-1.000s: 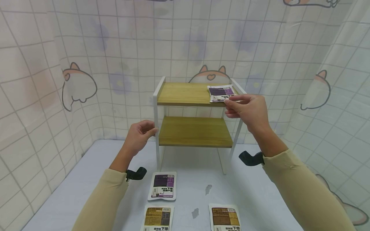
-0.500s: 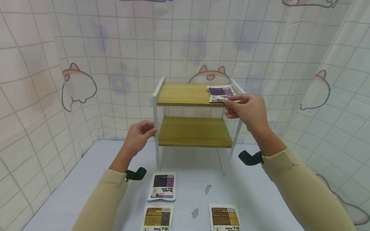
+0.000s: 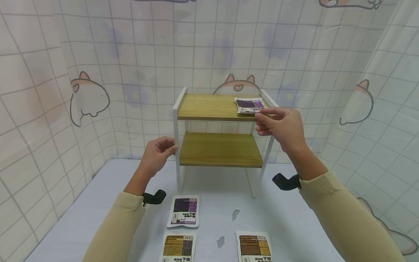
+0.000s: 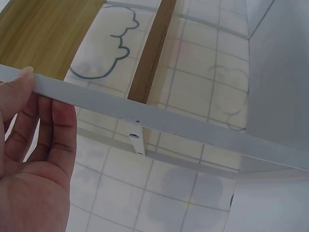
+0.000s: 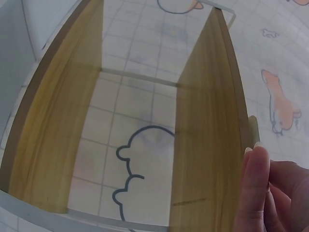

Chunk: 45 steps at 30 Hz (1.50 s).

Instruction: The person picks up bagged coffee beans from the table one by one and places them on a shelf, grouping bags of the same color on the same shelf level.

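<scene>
A two-tier shelf rack with wooden boards [image 3: 209,107] and a white frame stands on the table. My left hand [image 3: 158,154] holds its left leg [image 4: 104,101], thumb on one side and fingers on the other. On the top board's right end lies a flat purple-and-white pouch [image 3: 249,104]. My right hand [image 3: 283,125] pinches the pouch's front right corner at the board's front edge. In the right wrist view, the fingers [image 5: 256,183] are right beside the board's edge, and only a sliver of the pouch [image 5: 253,130] shows.
Another purple pouch [image 3: 184,211] lies on the table [image 3: 131,225] before the rack's left leg. Nearer are a yellow-brown pouch [image 3: 178,247] on the left and a brown pouch [image 3: 254,247] on the right. Behind hangs a grid-patterned curtain [image 3: 147,54] with cartoon animals.
The front edge of the pouch on the top board has shifted slightly back, and the pouch looks flatter. My right hand has moved slightly right and down. The left hand keeps its place.
</scene>
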{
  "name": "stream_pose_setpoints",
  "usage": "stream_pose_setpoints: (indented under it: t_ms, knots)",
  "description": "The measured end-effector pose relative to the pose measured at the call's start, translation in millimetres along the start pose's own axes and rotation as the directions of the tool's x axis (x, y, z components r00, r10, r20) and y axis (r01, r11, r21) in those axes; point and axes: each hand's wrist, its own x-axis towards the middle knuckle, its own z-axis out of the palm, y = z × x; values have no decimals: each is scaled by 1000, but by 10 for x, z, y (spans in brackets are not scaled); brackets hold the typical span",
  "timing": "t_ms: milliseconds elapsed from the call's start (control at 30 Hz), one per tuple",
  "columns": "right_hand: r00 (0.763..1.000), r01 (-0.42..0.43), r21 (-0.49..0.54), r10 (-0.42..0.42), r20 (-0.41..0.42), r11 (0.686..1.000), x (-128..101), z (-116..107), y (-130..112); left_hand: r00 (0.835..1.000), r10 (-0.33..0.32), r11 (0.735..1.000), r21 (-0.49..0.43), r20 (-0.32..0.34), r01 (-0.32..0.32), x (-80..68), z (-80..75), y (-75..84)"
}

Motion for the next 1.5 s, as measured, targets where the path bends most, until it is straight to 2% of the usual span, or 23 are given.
stream_pose_setpoints:
  t_ms: [467,767,1500]
  knots:
    - [996,78,16,-77,-36,997,-180,9,176,1000,4,1000,9,-2,-4,4,-6,-24]
    - [996,92,21,-92,-12,996,-380,60,360,1000,16,1000,2,-2,-16,11,-6,-23]
    - [997,55,12,-55,49,998,-1147,222,963,1000,15,1000,-2,-7,-15,10,-5,-21]
